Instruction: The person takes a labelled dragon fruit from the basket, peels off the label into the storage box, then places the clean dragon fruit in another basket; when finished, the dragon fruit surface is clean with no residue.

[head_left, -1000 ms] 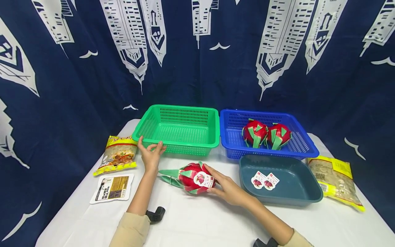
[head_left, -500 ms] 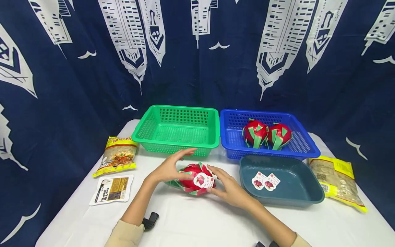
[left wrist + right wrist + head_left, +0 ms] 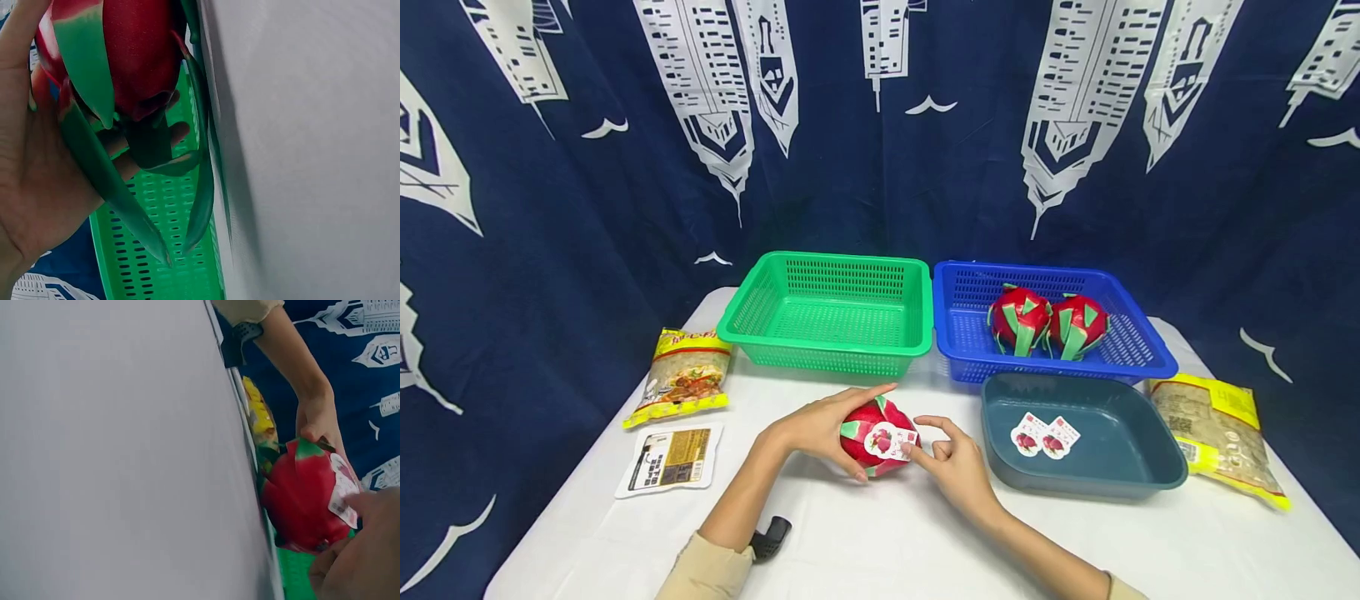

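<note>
A red dragon fruit [image 3: 857,431] with green leaf tips, apparently artificial, is on the white table. A white fruit label [image 3: 880,439] lies on its side toward its right end. My left hand [image 3: 820,429] grips the fruit from the left, thumb in front and fingers behind. In the left wrist view, long green leaves [image 3: 112,181] hang past that palm. My right hand [image 3: 958,467] is at the fruit's right end, its thumb touching the label. The right wrist view also shows the thumb on the label [image 3: 344,494], with other fingers bent below.
A green basket [image 3: 827,343] stands behind the fruit. Beside it, a blue basket [image 3: 1052,371] holds two more dragon fruits [image 3: 1019,318]. A dark teal tub [image 3: 1082,483] at right contains two labels [image 3: 1056,437]. Yellow food bags [image 3: 688,371] and a white packet [image 3: 673,458] lie near the sides.
My left hand has come from the green basket's front rim to the fruit and now grips it. My right hand has loosened from the fruit's end and brought its thumb onto the label.
</note>
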The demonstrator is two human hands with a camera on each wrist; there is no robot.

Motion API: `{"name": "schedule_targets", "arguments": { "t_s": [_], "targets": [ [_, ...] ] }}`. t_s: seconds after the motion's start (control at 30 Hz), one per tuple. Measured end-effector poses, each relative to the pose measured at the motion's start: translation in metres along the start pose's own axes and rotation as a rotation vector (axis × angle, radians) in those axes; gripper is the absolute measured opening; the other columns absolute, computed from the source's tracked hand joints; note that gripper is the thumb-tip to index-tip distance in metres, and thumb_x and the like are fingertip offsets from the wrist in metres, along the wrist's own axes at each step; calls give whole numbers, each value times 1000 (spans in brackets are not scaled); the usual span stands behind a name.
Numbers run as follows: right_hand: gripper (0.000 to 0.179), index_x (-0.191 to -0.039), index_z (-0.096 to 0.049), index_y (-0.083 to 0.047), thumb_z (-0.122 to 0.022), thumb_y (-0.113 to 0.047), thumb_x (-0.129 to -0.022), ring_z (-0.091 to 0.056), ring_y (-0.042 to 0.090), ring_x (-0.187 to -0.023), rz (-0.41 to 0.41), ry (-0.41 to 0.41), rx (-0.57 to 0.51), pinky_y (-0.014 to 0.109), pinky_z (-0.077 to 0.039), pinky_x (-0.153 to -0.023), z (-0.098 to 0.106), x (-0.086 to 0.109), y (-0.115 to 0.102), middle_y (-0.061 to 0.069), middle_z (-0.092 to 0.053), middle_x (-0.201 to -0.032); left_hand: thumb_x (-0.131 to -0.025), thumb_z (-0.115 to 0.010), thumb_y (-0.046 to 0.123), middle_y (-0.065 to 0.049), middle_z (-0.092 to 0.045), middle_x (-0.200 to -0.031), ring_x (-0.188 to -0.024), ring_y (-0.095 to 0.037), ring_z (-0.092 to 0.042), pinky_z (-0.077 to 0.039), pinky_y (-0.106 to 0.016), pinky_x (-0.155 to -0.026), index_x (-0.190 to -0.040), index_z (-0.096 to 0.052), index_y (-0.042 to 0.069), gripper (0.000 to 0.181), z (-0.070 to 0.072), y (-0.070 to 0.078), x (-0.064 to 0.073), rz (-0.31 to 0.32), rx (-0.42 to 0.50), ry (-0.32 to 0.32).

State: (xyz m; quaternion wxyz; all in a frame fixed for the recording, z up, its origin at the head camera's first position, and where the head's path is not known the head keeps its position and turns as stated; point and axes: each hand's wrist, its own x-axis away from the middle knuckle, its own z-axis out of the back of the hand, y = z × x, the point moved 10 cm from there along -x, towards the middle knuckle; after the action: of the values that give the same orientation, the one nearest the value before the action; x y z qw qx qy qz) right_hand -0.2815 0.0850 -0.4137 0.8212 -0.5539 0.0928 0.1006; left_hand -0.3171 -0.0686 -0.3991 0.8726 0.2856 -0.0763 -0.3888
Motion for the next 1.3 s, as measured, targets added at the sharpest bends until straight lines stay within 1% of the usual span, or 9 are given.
{"name": "schedule_targets", "arguments": {
  "t_s": [0.07, 0.27, 0.47, 0.63, 0.7, 0.87, 1.03, 1.17, 1.3],
  "targets": [
    [39, -111, -65, -13, -76, -26, -76, -19, -1, -41, -36, 24, -57, 17, -16, -39, -1, 1, 7, -8, -24, -45, -54, -83, 56, 12, -36, -140, -121, -10, -40, -43, -41, -91, -146, -15, 40, 116, 0, 0, 0, -3, 6, 13],
    [27, -104, -69, -2, -74, -9, -78, -20, 1, -42, -41, 135, -203, 19, -15, -37, 4, 6, 7, -3, -25, -46, -58, -77, 60, 12, -40, -135, -116, -9, -42, -45, -36, -86, -143, -23, 45, 101, 2, -2, 0, 6, -10, 57],
    [19, -92, -73, -6, -75, -17, -77, -20, 3, -42, -103, 210, -310, 16, -15, -38, 5, 2, 25, -4, -26, -45, -59, -74, 63, 12, -42, -134, -117, -9, -42, -46, -35, -84, -138, -28, 51, 92, 4, -5, 0, 22, -59, 72],
    [21, -88, -71, -4, -75, -21, -77, -20, 4, -43, -131, 221, -365, 16, -15, -39, 3, 1, 29, -6, -26, -47, -58, -76, 62, 14, -43, -133, -115, -8, -43, -46, -33, -82, -137, -29, 52, 92, 5, -5, 0, 31, -53, 78],
    [19, -88, -71, -2, -74, -18, -79, -20, 4, -43, -151, 211, -371, 17, -16, -39, 4, 3, 24, -5, -25, -47, -59, -76, 61, 14, -43, -133, -114, -8, -43, -46, -32, -81, -137, -29, 52, 92, 4, -6, 0, 33, -49, 77],
    [20, -89, -70, 1, -72, -17, -80, -20, 4, -44, -187, 181, -365, 17, -18, -40, 7, 7, 20, -5, -24, -48, -61, -76, 60, 12, -43, -132, -113, -8, -44, -46, -31, -81, -138, -30, 48, 90, 1, -5, -2, 23, -32, 64],
    [24, -89, -68, 2, -73, -19, -79, -21, 5, -44, -180, 167, -357, 17, -18, -41, 13, 12, 15, -4, -25, -48, -62, -76, 60, 10, -43, -132, -111, -9, -45, -46, -32, -82, -139, -32, 46, 90, -2, -2, -5, 10, -19, 54],
    [17, -88, -66, 3, -69, -12, -83, -26, 4, -46, -122, 195, -422, 18, -22, -43, 33, 10, -7, -6, -28, -49, -63, -75, 59, 10, -44, -131, -111, -9, -46, -46, -32, -82, -138, -33, 45, 88, -1, -2, -6, 7, -10, 61],
    [6, -87, -64, 3, -63, -2, -86, -30, 5, -47, -11, 239, -509, 24, -20, -42, 85, -1, -32, -5, -31, -51, -63, -77, 56, 13, -44, -129, -113, -9, -45, -48, -29, -80, -137, -33, 47, 87, 3, -9, -3, 41, 18, 67]
  ]
}}
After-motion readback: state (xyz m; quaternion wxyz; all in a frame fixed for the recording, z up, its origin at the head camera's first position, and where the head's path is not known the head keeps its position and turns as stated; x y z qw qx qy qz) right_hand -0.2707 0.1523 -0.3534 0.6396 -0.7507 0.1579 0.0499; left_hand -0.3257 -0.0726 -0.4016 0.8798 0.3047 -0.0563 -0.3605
